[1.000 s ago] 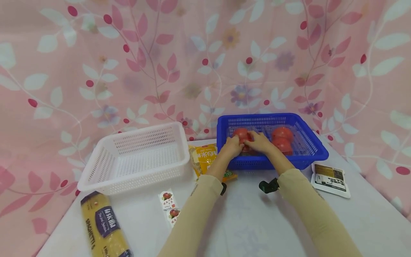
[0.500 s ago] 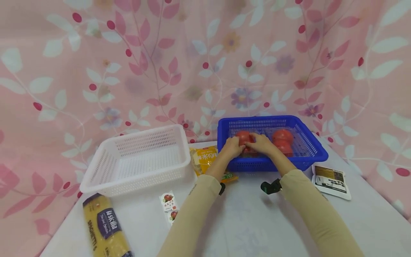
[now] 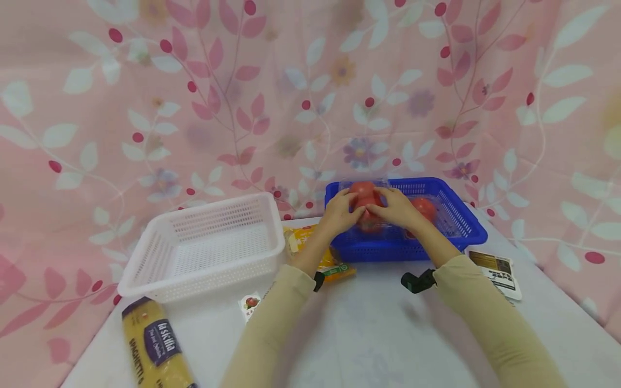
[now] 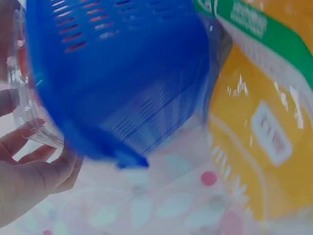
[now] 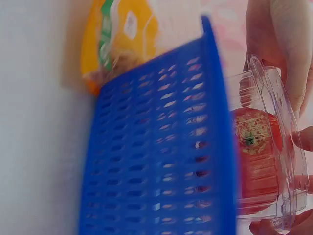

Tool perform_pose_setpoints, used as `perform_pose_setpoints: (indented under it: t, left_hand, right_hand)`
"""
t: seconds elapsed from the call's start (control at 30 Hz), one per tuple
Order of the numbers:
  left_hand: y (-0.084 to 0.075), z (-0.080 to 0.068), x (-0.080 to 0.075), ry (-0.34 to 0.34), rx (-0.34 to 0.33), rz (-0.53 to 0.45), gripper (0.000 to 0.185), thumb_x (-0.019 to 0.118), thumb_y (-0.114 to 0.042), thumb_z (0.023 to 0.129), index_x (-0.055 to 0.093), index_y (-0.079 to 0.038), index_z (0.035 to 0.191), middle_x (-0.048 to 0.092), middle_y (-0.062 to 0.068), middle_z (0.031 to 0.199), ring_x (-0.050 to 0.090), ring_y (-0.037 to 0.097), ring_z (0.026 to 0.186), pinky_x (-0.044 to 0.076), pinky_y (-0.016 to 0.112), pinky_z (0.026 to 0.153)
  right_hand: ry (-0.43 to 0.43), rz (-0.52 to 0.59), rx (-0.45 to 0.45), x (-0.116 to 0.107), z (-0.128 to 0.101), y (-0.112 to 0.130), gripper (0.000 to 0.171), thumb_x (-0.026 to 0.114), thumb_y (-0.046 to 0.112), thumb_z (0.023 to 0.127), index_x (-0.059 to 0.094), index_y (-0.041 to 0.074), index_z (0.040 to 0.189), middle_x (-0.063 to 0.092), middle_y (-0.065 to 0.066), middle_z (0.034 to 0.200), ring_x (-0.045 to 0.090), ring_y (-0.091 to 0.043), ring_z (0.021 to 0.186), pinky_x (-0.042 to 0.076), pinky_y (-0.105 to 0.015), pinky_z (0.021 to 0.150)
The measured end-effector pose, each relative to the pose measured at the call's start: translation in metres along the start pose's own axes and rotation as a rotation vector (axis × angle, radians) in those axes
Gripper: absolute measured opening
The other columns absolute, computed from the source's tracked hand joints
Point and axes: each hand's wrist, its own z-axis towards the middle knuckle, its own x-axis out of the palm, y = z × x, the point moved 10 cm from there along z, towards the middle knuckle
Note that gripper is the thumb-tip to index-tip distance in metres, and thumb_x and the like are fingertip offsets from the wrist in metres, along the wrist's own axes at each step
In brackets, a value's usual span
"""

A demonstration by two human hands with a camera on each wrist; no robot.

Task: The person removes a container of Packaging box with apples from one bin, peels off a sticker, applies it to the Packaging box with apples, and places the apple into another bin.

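Both hands grip a clear plastic box of tomatoes (image 3: 364, 189), lifted above the floor of the blue basket (image 3: 463, 223). My left hand (image 3: 338, 213) holds the box's left side, and my right hand (image 3: 397, 207) holds its right side. In the left wrist view, curled fingers of the left hand (image 4: 36, 169) meet the clear box edge beyond the basket's rim. The right wrist view shows a red tomato (image 5: 257, 161) through the clear plastic, with fingers around the box. A second box of tomatoes (image 3: 425, 208) sits in the basket's right part, partly hidden by the right hand.
Left of the blue basket stands a white basket (image 3: 204, 285), with a yellow food bag (image 3: 339, 271) between them. A spaghetti pack (image 3: 157, 345) lies front left. Near the left sleeve is a small printed packet (image 3: 249, 303); a white-and-brown pouch (image 3: 495, 272) lies at right.
Both hands have raised the tomato box upward out of its resting place in the blue basket. The left forearm now covers more of the small printed packet.
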Motion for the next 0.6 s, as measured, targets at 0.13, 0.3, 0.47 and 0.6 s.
perform_pose_setpoints:
  t: [0.13, 0.3, 0.47, 0.6]
  left_hand:
    - [-0.007, -0.014, -0.027, -0.071, 0.038, -0.032, 0.046, 0.057, -0.031, 0.091, 0.052, -0.006, 0.129, 0.042, 0.013, 0.138, 0.036, 0.026, 0.129, 0.033, 0.039, 0.101]
    - [-0.010, -0.034, -0.051, -0.124, 0.029, -0.060, 0.048, 0.056, -0.035, 0.090, 0.051, -0.009, 0.131, 0.038, 0.012, 0.142, 0.037, 0.028, 0.128, 0.033, 0.044, 0.101]
    - [-0.019, -0.061, -0.069, -0.156, 0.026, -0.046, 0.049, 0.054, -0.037, 0.091, 0.049, -0.012, 0.133, 0.035, 0.011, 0.144, 0.035, 0.032, 0.128, 0.029, 0.051, 0.101]
    - [-0.030, -0.087, -0.083, -0.180, 0.051, 0.035, 0.048, 0.053, -0.037, 0.091, 0.050, -0.013, 0.132, 0.036, 0.011, 0.142, 0.036, 0.034, 0.127, 0.030, 0.049, 0.101]
  right_hand:
    - [-0.021, -0.008, -0.027, -0.010, -0.004, 0.022, 0.064, 0.054, 0.036, 0.091, 0.034, -0.002, 0.139, 0.031, -0.028, 0.140, 0.016, -0.046, 0.131, 0.022, -0.064, 0.097]
    - [-0.030, -0.020, -0.055, -0.016, -0.016, 0.048, 0.067, 0.053, 0.041, 0.090, 0.032, 0.002, 0.141, 0.018, -0.031, 0.143, 0.018, -0.048, 0.130, 0.024, -0.065, 0.096]
    - [-0.038, -0.029, -0.101, -0.020, -0.037, 0.078, 0.067, 0.052, 0.042, 0.091, 0.033, 0.002, 0.141, 0.017, -0.033, 0.143, 0.017, -0.051, 0.129, 0.024, -0.066, 0.094]
    - [-0.034, -0.034, -0.138, -0.019, -0.057, 0.099, 0.066, 0.052, 0.042, 0.091, 0.033, 0.004, 0.141, 0.015, -0.033, 0.143, 0.017, -0.052, 0.128, 0.025, -0.068, 0.092]
